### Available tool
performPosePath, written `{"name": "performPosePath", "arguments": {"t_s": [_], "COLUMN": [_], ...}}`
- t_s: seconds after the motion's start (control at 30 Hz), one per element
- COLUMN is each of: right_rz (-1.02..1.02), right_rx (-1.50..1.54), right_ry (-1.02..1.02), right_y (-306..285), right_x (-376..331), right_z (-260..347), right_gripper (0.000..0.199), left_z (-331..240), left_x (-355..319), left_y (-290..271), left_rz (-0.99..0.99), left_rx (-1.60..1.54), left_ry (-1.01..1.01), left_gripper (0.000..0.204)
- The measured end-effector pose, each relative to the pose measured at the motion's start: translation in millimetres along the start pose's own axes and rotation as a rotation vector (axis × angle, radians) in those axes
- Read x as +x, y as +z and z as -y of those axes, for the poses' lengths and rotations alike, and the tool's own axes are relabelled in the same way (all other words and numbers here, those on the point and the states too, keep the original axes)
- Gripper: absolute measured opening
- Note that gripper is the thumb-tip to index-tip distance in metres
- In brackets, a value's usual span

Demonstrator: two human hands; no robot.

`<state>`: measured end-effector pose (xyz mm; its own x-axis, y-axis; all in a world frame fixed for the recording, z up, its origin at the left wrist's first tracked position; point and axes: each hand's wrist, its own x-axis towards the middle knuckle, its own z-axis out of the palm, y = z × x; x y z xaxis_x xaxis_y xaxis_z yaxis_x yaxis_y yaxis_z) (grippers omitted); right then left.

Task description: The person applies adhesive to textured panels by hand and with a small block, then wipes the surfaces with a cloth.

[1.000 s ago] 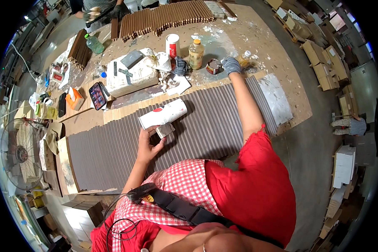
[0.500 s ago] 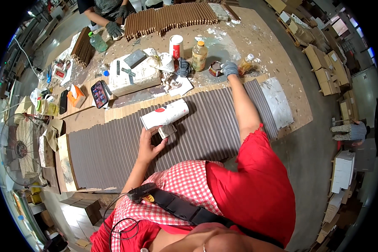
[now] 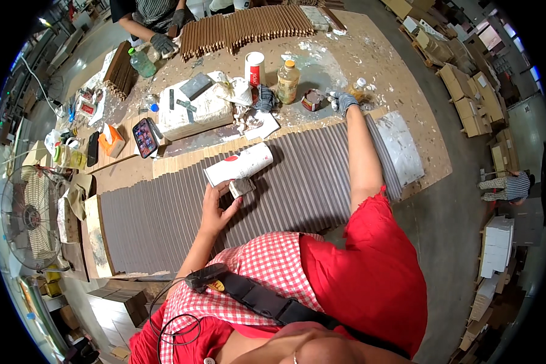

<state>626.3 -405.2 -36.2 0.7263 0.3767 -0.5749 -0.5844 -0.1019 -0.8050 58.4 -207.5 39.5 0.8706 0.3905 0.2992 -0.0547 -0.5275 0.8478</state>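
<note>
My bare left hand [image 3: 214, 209] curls round a small grey-and-white block [image 3: 241, 187], thumb and forefinger at its edges. Just beyond those fingers a white cylindrical can [image 3: 239, 164] with a red mark lies on its side across a long row of grey-brown strips [image 3: 303, 176]. My right hand [image 3: 344, 102], in a grey glove, reaches out over the far side of the table, its fingertips apart. It is between a small open dark-red container [image 3: 312, 100] and a short bottle of amber liquid [image 3: 361, 90], which it partly hides.
Beyond the strips stand a yellow-capped bottle [image 3: 288, 82], a white-and-red canister [image 3: 255, 70] and a white wrapped bundle [image 3: 194, 115]. A phone [image 3: 144, 137] leans at the left, near a fan [image 3: 30, 212]. Across the table, a gloved co-worker [image 3: 162, 43] is beside brown strips [image 3: 249, 27].
My right hand has shifted right, away from the dark-red container, which now shows more fully. My left hand, the block and the can have stayed in place.
</note>
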Motion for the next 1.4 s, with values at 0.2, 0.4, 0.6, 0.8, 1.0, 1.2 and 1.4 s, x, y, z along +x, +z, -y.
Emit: {"name": "performPosePath", "arguments": {"t_s": [0.2, 0.4, 0.6, 0.8, 1.0, 1.2, 1.4], "right_rz": [0.116, 0.262, 0.459, 0.366, 0.233, 0.303, 0.261], "right_rx": [0.024, -0.081, -0.088, -0.159, -0.333, -0.125, -0.317], "right_ry": [-0.164, -0.19, -0.108, -0.269, -0.6, -0.681, -0.846], "right_y": [37.5, 103.3, 164.0, 185.9, 191.4, 199.6, 203.2], "right_x": [-88.2, -229.8, -311.9, -334.3, -355.1, -370.3, -364.4], "right_z": [4.6, -33.4, -99.2, -135.2, -166.9, -177.0, -184.2], "right_gripper": [0.017, 0.019, 0.02, 0.018, 0.018, 0.018, 0.016], "left_z": [4.0, 23.3, 19.5, 5.9, 16.3, 24.8, 21.2], "left_x": [-4.1, -6.8, -5.2, -0.3, 3.5, -0.9, 7.3], "left_y": [-0.7, 5.0, 3.3, -2.7, 1.0, -3.5, 2.1], "left_rz": [-0.028, -0.099, -0.11, -0.099, -0.14, -0.148, -0.158], "left_rx": [-0.025, 0.017, 0.04, 0.113, 0.093, 0.132, 0.094], "left_ry": [0.004, -0.001, 0.024, 0.026, 0.006, 0.042, 0.057], "left_gripper": [0.052, 0.05, 0.049, 0.046, 0.042, 0.041, 0.04]}}
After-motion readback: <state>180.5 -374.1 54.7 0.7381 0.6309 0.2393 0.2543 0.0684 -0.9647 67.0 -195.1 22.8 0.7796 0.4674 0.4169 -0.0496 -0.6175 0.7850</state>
